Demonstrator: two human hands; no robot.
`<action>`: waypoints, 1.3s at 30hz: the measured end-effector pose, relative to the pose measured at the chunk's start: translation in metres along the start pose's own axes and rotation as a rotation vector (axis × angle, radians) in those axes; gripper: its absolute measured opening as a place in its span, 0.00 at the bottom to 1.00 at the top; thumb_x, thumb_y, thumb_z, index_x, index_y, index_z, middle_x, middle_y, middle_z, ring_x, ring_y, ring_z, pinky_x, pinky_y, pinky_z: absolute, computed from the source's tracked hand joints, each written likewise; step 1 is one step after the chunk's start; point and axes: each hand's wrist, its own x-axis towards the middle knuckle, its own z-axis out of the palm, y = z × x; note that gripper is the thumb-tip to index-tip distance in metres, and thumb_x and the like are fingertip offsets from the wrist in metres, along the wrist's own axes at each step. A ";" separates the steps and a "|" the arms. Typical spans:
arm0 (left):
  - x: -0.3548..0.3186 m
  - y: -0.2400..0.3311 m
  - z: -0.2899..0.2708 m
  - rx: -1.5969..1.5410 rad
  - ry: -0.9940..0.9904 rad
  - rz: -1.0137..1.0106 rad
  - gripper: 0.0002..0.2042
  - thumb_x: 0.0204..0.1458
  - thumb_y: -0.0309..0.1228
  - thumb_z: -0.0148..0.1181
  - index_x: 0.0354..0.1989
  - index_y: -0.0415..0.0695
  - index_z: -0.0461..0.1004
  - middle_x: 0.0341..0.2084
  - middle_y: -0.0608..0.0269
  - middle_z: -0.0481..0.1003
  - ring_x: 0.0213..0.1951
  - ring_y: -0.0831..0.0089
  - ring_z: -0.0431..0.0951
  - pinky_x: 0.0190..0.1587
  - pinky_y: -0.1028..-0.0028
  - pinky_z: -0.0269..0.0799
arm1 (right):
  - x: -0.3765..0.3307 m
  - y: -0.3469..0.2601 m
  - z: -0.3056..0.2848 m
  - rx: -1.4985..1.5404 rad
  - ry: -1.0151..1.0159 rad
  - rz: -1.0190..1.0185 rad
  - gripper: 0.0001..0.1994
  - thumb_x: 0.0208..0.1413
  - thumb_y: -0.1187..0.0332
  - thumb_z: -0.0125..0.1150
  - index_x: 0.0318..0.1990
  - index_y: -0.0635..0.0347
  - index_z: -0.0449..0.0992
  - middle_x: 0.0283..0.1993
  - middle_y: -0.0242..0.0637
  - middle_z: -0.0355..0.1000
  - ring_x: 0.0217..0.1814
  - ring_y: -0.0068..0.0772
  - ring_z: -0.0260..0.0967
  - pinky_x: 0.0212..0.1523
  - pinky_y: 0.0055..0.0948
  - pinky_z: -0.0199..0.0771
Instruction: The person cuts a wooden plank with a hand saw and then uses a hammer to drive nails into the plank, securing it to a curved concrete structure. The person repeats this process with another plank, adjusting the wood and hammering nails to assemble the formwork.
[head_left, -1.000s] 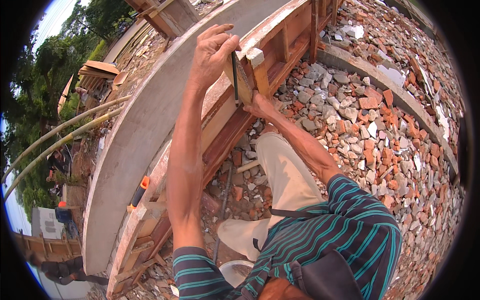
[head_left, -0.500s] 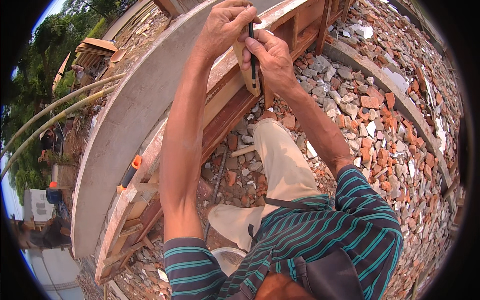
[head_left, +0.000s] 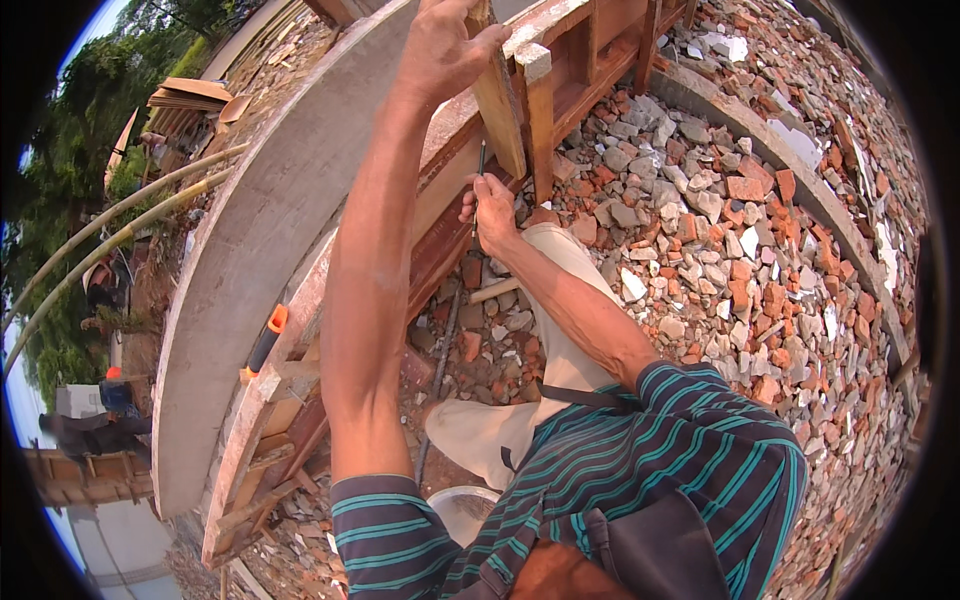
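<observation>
The left hand [head_left: 445, 50] is clamped around the top of a short wooden board [head_left: 500, 105], holding it upright against the timber formwork [head_left: 560, 60]. The right hand [head_left: 490, 205] pinches a thin dark nail [head_left: 479, 175] just below, touching the board's lower edge. The board looks stiff, rough and light, best gripped across its edges; the nail looks slim and easily dropped. Brick rubble [head_left: 740, 230] lies beyond.

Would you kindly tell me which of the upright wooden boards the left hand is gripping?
The left hand grips the tilted bare wooden board, left of the white-capped upright wooden post, which stands untouched.
</observation>
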 end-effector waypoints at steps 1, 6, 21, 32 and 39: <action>-0.002 -0.002 0.000 0.037 -0.021 -0.022 0.25 0.46 0.25 0.58 0.57 0.39 0.71 0.48 0.42 0.74 0.54 0.49 0.72 0.58 0.60 0.67 | 0.002 0.004 0.008 0.005 0.008 0.047 0.13 0.68 0.62 0.45 0.47 0.62 0.70 0.24 0.29 0.62 0.19 0.17 0.56 0.17 0.21 0.58; 0.005 -0.004 -0.009 -0.031 -0.155 -0.242 0.23 0.47 0.26 0.54 0.55 0.34 0.70 0.46 0.36 0.73 0.53 0.45 0.72 0.60 0.58 0.65 | -0.001 0.007 0.010 0.069 0.069 0.150 0.12 0.65 0.60 0.51 0.44 0.61 0.70 0.24 0.30 0.62 0.17 0.19 0.55 0.15 0.22 0.54; -0.006 -0.016 -0.016 0.102 -0.147 -0.175 0.27 0.49 0.28 0.58 0.60 0.33 0.67 0.52 0.35 0.73 0.57 0.46 0.72 0.60 0.61 0.66 | -0.001 0.037 -0.024 -0.087 0.036 0.074 0.14 0.65 0.63 0.52 0.47 0.67 0.73 0.30 0.31 0.67 0.19 0.21 0.56 0.18 0.27 0.60; 0.005 -0.017 -0.014 0.084 -0.194 -0.162 0.28 0.49 0.29 0.60 0.61 0.33 0.67 0.58 0.38 0.69 0.61 0.49 0.69 0.63 0.62 0.63 | 0.066 -0.003 0.013 -0.260 0.004 -0.092 0.11 0.62 0.67 0.55 0.32 0.66 0.77 0.19 0.32 0.66 0.15 0.22 0.59 0.14 0.27 0.57; 0.006 -0.009 -0.015 0.115 -0.176 -0.137 0.28 0.48 0.29 0.60 0.60 0.32 0.68 0.54 0.36 0.72 0.58 0.47 0.71 0.62 0.61 0.65 | 0.077 -0.010 0.020 -0.207 -0.032 -0.135 0.08 0.60 0.75 0.48 0.31 0.70 0.72 0.23 0.40 0.71 0.17 0.28 0.67 0.15 0.28 0.66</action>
